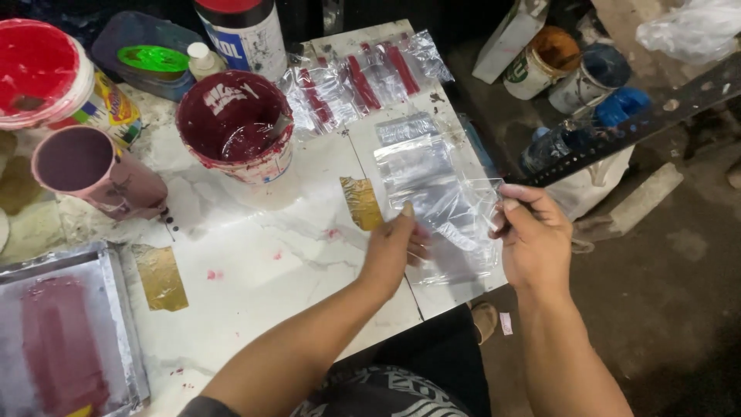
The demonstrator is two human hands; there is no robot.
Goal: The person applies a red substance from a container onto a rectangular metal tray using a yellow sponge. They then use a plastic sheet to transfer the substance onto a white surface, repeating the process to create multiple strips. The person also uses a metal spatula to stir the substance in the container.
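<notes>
Clear plastic bag (451, 220) stretched flat between left hand (391, 249) and right hand (532, 235) — each grip pinching an edge — above the bench (255, 255), probably to keep it taut.

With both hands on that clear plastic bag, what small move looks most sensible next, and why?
Probably lower the clear plastic bag flat onto the white table. The left hand and right hand pinch its two edges, holding it just above the table's near corner, beside blank bags.
</notes>
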